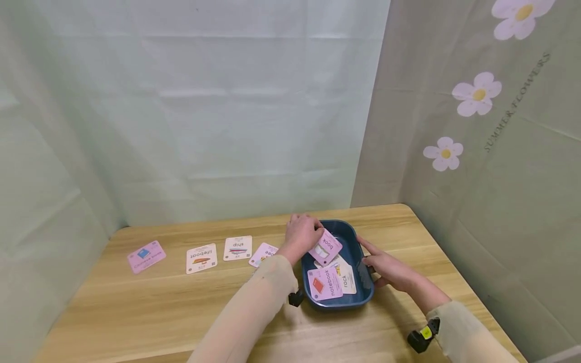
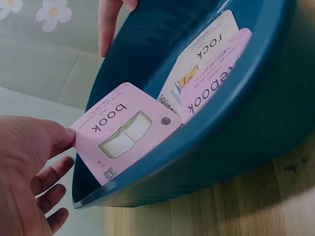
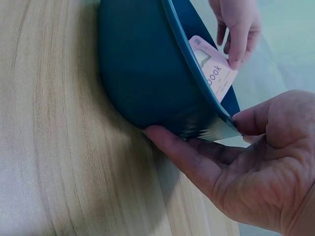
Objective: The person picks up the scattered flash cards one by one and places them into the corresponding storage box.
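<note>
My left hand (image 1: 303, 236) pinches a corner of the pink "book" card (image 2: 125, 130) between thumb and finger, over the left part of a dark blue tub (image 1: 306, 282). The right hand (image 3: 270, 162) grips the tub's right side, thumb at the rim and fingers against the outer wall. Inside the tub lie a pink "notebook" card (image 1: 326, 284) and a white "rock" card (image 1: 347, 280). Another white card beneath them is mostly covered; the left wrist view shows part of its picture.
Left of the tub, on the wooden table (image 1: 150, 312), lie a pink card with a blue book (image 1: 147, 256), a "lifeboat" card (image 1: 201, 258), a "ship" card (image 1: 238, 247) and a "bee" card (image 1: 262, 253) partly behind my left sleeve. Curtains (image 1: 245, 111) hang behind the table.
</note>
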Motion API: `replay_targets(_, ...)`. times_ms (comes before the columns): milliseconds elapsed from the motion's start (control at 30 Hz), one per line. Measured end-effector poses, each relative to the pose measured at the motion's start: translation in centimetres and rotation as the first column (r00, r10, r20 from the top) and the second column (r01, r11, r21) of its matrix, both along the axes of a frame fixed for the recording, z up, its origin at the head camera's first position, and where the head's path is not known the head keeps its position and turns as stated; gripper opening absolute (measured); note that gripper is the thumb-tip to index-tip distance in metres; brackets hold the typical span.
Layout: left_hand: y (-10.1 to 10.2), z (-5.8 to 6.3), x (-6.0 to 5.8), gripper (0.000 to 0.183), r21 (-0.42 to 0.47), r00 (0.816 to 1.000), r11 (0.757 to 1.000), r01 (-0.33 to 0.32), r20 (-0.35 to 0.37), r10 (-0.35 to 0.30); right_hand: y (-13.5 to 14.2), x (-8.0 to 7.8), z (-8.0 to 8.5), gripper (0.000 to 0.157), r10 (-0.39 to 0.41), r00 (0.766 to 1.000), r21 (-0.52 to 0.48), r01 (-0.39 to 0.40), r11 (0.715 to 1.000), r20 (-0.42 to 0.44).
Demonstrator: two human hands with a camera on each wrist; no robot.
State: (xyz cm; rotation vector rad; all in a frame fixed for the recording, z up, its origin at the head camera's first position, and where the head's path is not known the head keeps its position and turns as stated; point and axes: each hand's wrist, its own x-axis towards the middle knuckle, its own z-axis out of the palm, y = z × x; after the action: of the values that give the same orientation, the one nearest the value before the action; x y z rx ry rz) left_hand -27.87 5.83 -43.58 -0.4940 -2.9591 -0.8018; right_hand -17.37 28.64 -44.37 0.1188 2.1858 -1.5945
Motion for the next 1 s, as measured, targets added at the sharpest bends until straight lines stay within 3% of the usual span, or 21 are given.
replay_targets(467, -0.7, 0.1, -0.2, 0.026, 0.005, 0.999, 0.999, 0.035, -0.036, -0.035, -0.1, -0.1, 0.1, 0.073, -0.006, 1.0, 0.024, 0.006, 1.0, -0.006)
replay_targets(1000, -1.8, 1.9, 0.4, 0.047, 0.089, 0.992, 0.99, 0.109, -0.075, -0.102, -0.2, 0.0, 0.1, 0.071, -0.016, 1.0, 0.029, 0.016, 0.999, 0.001)
